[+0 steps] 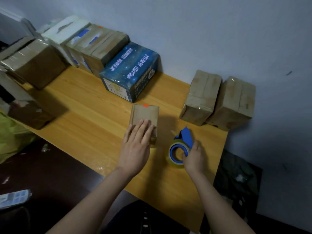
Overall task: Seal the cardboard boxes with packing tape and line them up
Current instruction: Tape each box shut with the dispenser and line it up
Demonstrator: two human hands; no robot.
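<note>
Cardboard box (145,115), small and mid-table, is pressed under the flat, straight-fingered left hand (136,147). Just beside it, the blue tape dispenser (181,149) is gripped by the curled right hand (194,157). A grey wall (219,39) is met by the wooden table (81,102), where other boxes (130,71) are lined.

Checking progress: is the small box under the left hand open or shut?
Shut: the small box has its top flaps lying flat, and the left hand rests flat on them. Tape over the seam: cannot tell.
</note>
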